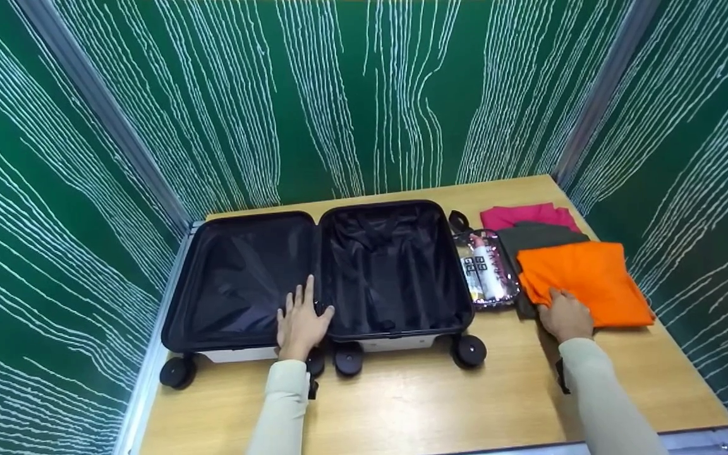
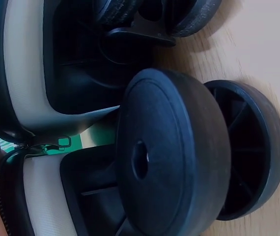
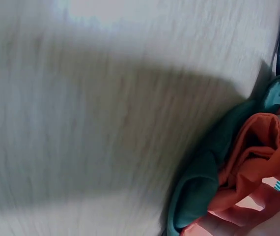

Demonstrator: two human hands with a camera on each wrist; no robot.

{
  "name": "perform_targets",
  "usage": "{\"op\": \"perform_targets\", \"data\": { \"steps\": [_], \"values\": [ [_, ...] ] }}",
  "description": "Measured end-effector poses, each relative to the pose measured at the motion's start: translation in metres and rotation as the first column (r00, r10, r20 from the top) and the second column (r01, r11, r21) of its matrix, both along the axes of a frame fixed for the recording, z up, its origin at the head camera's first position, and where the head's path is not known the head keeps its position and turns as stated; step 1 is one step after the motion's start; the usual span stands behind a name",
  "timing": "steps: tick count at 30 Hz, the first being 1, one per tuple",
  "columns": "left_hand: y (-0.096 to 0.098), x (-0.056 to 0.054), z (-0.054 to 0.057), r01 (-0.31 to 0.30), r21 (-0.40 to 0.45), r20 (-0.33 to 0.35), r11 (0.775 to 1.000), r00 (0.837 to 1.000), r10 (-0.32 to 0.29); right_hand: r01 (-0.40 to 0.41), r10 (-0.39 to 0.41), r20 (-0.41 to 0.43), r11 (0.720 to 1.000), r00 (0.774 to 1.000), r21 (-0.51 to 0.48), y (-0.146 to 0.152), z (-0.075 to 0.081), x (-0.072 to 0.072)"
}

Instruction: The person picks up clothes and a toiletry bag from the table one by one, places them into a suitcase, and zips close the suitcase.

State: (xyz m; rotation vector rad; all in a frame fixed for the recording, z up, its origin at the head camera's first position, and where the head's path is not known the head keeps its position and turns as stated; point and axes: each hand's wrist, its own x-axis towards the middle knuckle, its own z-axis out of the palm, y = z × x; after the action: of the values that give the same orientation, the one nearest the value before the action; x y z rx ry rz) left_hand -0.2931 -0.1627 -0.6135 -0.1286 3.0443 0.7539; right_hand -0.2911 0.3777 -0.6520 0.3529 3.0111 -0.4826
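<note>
An open suitcase with black lining lies flat, its two halves side by side. My left hand rests on its near edge at the hinge, fingers spread and nearly straight. At the right, my right hand grips the near left edge of a folded orange cloth, which looks like a garment. In the right wrist view the orange fabric bunches beside the fingers, with dark green fabric under it. A dark grey-green folded cloth and a pink one lie partly beneath and behind.
Between suitcase and cloths lies a clear pouch with bottles inside; a small black rounded object is behind it. Black wheels stick out along the suitcase's near side. Green patterned walls enclose the wooden table.
</note>
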Motion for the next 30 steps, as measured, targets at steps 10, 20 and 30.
{"op": "perform_targets", "data": {
  "steps": [10,20,30],
  "values": [
    [-0.001,0.001,0.001,0.002,-0.009,0.003,1.000,1.000,-0.002,0.018,-0.017,-0.034,1.000,0.999,0.003,0.004,0.004,0.004],
    [0.000,0.001,0.001,-0.009,-0.004,-0.015,1.000,1.000,0.009,0.052,-0.055,-0.038,0.996,0.998,-0.075,0.017,0.013,0.004],
    [0.001,0.001,0.002,-0.007,-0.006,0.000,1.000,1.000,0.007,0.125,-0.125,0.004,0.984,0.992,-0.127,0.019,0.018,0.006]
  ]
}}
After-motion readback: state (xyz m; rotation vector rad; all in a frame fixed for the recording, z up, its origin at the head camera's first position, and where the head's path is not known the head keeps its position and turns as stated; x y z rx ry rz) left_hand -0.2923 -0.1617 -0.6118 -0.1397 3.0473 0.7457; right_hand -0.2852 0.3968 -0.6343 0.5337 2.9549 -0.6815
